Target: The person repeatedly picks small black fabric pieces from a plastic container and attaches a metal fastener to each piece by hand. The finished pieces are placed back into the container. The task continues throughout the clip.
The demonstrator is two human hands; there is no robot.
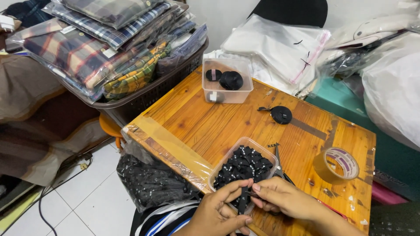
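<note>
A dark basket [144, 98] heaped with bagged plaid shirts [83, 52] fills the upper left of the frame, pushed against the wooden worktop [205, 122] so the centre stays free for small work. A clear tub [227, 83] of black ribbon rolls sits at the far edge, a tape roll [339, 164] at right. At the lower edge, beside a tub of black labels [245, 168], the left hand [218, 209] and right hand [284, 201] pinch one black label strip [243, 202] between fingertips, close to the supply.

tape roll [337, 165] right of label tub [243, 170]
</note>
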